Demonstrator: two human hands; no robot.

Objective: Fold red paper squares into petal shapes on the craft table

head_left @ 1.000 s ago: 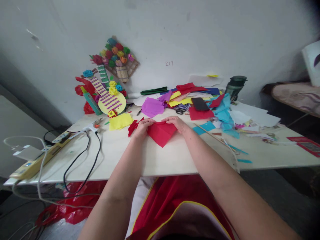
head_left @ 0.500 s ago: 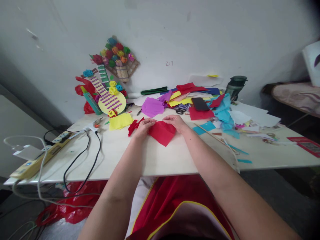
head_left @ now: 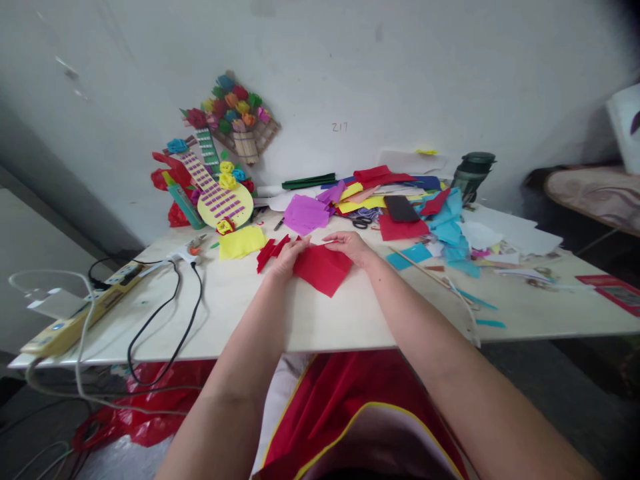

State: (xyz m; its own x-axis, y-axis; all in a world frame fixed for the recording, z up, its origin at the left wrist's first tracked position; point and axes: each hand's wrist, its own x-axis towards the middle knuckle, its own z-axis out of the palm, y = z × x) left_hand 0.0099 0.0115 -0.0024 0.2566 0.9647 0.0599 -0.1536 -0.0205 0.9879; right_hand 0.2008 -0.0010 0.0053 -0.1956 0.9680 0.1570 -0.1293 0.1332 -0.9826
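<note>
A red sheet of crepe paper (head_left: 323, 269) lies on the pale table (head_left: 320, 313) in front of me, one corner pointing toward me. My left hand (head_left: 291, 254) rests on its left upper edge with fingers stretched flat. On the sheet's far right edge sits my right hand (head_left: 353, 246), fingers pressed down on the paper. Small red paper pieces (head_left: 270, 251) lie just left of my left hand.
Coloured paper sheets (head_left: 380, 200), a black phone (head_left: 400, 208) and scissors (head_left: 361, 222) crowd the far side. A paper guitar (head_left: 215, 193) and flower craft (head_left: 235, 117) lean on the wall. A dark bottle (head_left: 470, 175) stands at right. A power strip (head_left: 75, 313) and cables (head_left: 165, 307) lie left.
The red sheet has flattened against the table and my left hand's fingers have stretched out over its left edge. My right hand has barely shifted.
</note>
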